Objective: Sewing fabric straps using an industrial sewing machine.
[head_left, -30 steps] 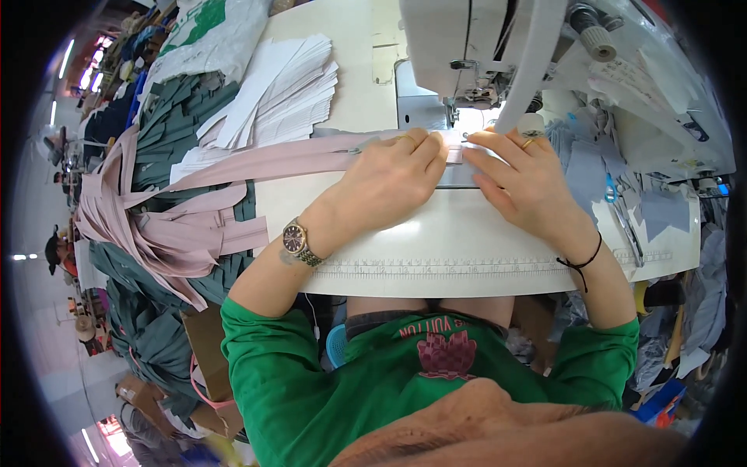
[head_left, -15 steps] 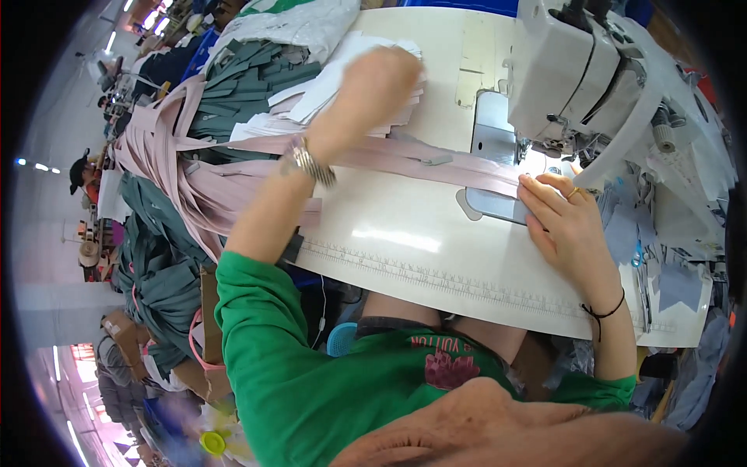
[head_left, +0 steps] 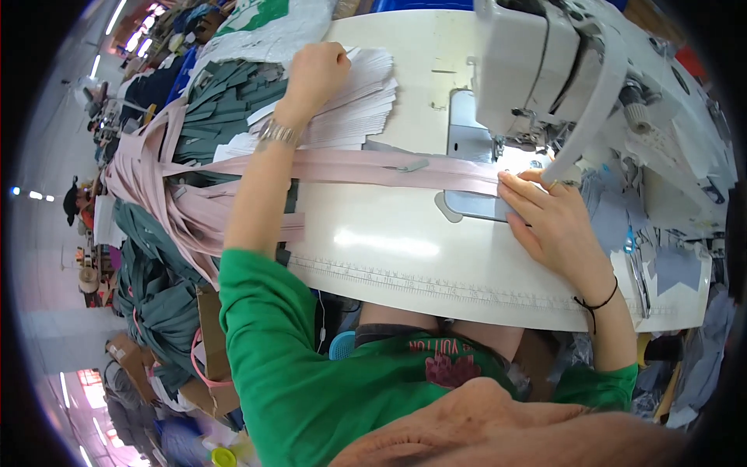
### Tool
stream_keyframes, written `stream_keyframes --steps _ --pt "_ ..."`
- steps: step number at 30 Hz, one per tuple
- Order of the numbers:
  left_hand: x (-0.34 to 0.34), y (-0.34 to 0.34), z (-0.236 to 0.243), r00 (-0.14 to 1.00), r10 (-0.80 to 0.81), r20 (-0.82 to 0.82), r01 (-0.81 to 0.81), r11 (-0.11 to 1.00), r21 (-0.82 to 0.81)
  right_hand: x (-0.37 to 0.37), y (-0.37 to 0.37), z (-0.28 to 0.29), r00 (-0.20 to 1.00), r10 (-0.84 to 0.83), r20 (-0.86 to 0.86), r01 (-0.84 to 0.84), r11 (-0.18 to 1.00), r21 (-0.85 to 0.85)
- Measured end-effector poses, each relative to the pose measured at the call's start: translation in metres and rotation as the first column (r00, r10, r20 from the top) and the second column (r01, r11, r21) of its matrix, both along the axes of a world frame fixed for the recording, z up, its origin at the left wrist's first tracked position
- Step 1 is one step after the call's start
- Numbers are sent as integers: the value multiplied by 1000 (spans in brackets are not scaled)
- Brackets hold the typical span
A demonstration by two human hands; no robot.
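Note:
A pink zipper [head_left: 342, 167] with a grey-green slider [head_left: 413, 166] stretches across the white table to the sewing machine [head_left: 521, 70]. My right hand [head_left: 556, 226] presses its end down beside the needle area, fingers extended and thumb apart; the machine partly hides those fingertips. Over a fanned stack of white strips [head_left: 366, 101] is my left hand [head_left: 317, 74], closed, with its finger ends turned away, so anything in it is hidden. My left forearm crosses above the zipper. More pink zippers [head_left: 148, 159] hang in a bundle at the table's left side.
Dark green strips [head_left: 226, 101] are heaped beyond the pink bundle, near a white plastic bag [head_left: 264, 35]. Scissors with blue handles [head_left: 630, 243] and grey fabric scraps [head_left: 675, 268] lie right of my right hand. A printed ruler [head_left: 405, 282] lines the table's near edge.
My left hand has moved left over the white strips and is no longer blurred. My right hand stays on the zipper by the needle area. The whole view has shifted slightly.

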State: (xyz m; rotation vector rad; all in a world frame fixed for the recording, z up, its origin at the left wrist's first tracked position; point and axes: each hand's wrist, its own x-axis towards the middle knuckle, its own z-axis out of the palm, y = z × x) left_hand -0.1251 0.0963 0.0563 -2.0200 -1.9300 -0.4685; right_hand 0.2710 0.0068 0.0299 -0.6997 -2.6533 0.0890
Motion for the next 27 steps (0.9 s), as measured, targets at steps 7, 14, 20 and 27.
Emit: stream_keyframes --steps 7,14,20,27 --pt "123 -117 -21 681 -673 -291 702 712 -2 -3 -1 -2 1000 -20 -13 20 1000 -3" --pt "155 -114 -22 751 -661 -3 661 751 2 -2 -2 -5 999 -34 -10 34 999 -6" --pt "149 -110 -42 721 -692 -29 692 716 95 -1 0 -9 995 -15 -94 15 1000 3" --pt "150 -112 -42 723 -689 -55 691 717 92 -2 -1 -6 997 -18 -81 14 999 -47"
